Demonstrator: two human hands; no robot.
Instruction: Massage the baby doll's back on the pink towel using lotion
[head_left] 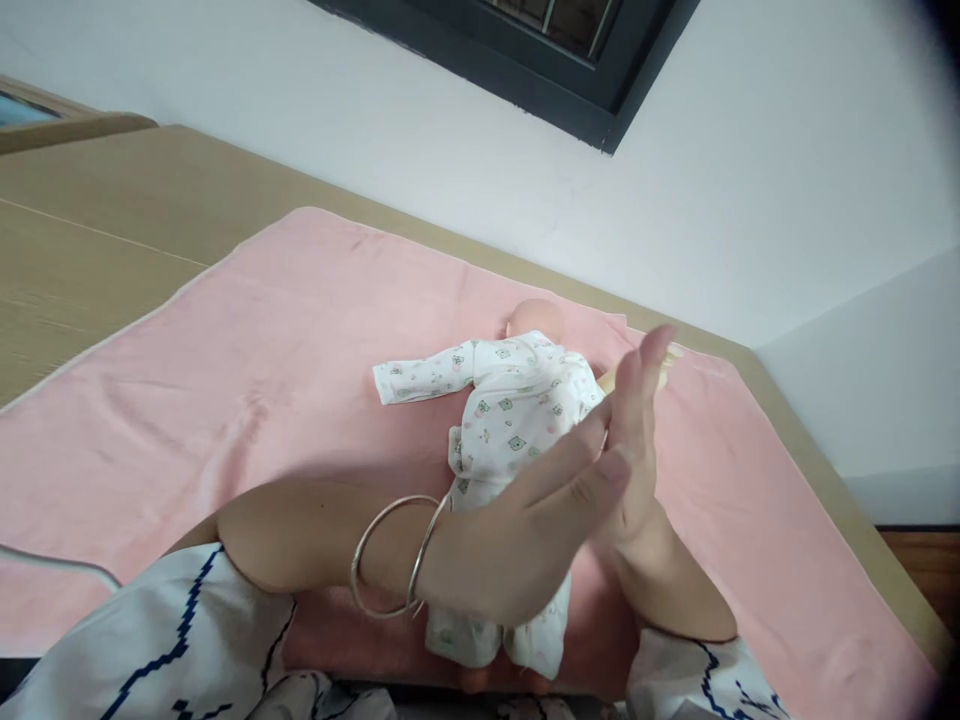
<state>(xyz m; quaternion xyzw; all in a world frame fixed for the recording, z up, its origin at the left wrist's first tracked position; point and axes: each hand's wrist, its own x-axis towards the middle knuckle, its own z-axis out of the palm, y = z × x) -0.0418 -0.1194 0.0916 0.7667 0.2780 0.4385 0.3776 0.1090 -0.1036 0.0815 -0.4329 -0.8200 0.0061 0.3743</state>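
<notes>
A baby doll [536, 320] lies on a pink mat [315, 330], its feet toward me. It wears a white printed top [517, 400] and white trousers [465, 635]. One sleeve [427, 375] stretches out to the left. A bit of the doll's bare arm shows behind my right hand. Above the doll's body, my left hand [525, 530], with two thin bangles [360, 560] at its wrist, meets my right hand [637, 450] palm to palm. The fingers of both are stretched out, and nothing shows between them. My hands and left forearm hide part of the doll's middle.
The mat covers much of a wooden table [112, 230]. Behind it stands a white wall [712, 180] with a dark window frame [585, 110]. A pale cable [67, 562] runs over the mat at the left. Something with a wooden edge [90, 125] sits at the far left.
</notes>
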